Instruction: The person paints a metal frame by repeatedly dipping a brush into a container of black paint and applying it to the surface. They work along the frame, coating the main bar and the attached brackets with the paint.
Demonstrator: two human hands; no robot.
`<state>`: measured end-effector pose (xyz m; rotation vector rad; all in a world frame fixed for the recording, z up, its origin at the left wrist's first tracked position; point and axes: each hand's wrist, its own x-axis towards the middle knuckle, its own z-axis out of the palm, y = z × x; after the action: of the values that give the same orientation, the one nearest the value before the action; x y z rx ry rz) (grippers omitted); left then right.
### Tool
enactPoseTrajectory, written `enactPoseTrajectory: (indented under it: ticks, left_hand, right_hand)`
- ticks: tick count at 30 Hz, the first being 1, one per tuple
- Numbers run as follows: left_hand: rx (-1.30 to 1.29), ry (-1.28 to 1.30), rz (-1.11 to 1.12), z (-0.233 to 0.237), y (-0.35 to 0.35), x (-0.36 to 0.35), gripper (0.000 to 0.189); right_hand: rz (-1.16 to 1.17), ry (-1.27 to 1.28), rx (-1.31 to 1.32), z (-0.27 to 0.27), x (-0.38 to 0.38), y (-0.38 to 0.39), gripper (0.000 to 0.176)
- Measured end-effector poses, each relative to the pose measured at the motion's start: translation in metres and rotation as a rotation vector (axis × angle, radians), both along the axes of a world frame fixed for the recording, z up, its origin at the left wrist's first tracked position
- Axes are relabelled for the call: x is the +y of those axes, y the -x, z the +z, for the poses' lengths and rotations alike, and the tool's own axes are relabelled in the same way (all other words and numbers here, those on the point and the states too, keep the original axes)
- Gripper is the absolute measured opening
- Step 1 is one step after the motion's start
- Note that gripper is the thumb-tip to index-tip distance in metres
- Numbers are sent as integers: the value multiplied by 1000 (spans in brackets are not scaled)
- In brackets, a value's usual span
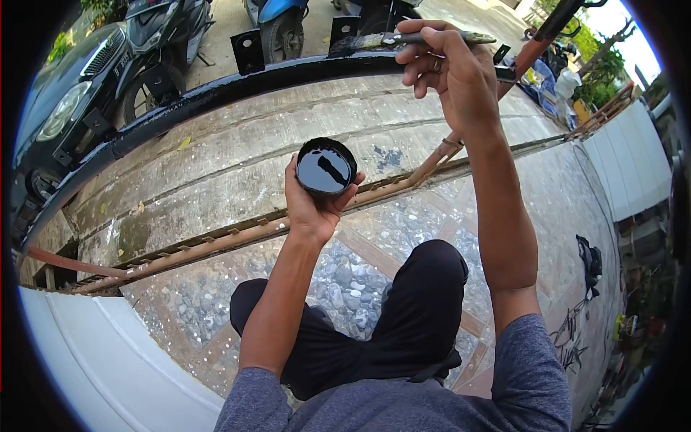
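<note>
In my left hand (pixel 317 205) rests a round cup of glossy black paint (pixel 326 165), held from below and around its sides over my knees. My right hand (pixel 450 68) is raised at the upper right, its fingers pinching the handle of a paintbrush (pixel 381 41). The bristle end points left and lies right at a metal bar (pixel 288 74) coated in wet-looking black paint. Small upright tabs with holes, such as the black tab (pixel 247 50), stand along the bar.
A rusty brown rail (pixel 216 241) runs low across a concrete ramp (pixel 237 144). Motorcycles (pixel 155 36) and a car (pixel 72 93) stand beyond the bar. White panels (pixel 93 353) flank both sides. Pebbled tiles (pixel 345 288) lie beneath me, with a dark crumpled item (pixel 589 263) at right.
</note>
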<state>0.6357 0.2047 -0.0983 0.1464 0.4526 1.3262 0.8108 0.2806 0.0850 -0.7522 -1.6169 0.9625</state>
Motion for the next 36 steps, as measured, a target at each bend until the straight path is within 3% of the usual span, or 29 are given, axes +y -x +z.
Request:
enactPoseTrajectory:
  ticks: [5,10,15,21,24,30,33,36]
  left_hand:
    - [-21,8,-30,-2,-4,3,69]
    - [-23,17,-65,-5,-5,2,70]
    - [8,2,-86,-12,-4,5,70]
    - [-33,-15,-82,-11,0,10,70]
    - [-55,-16,-88,-7,-2,9,70]
    - [36,8,-83,-9,-7,7,71]
    - [21,17,-91,-12,-8,9,69]
    - [1,30,-83,-11,-10,11,65]
  right_hand:
    - [-174,142,-27,-4,22,-37,29]
    - [-467,-36,-119,14,19,-82,28]
    - [26,23,26,28,11,-18,30]
    - [137,77,-173,17,24,62,33]
    - [35,154,-191,16,25,42,34]
    - [-287,134,-198,21,38,-81,30]
    - [-550,39,-218,31,23,-123,27]
    - [-629,-44,-217,35,3,-152,27]
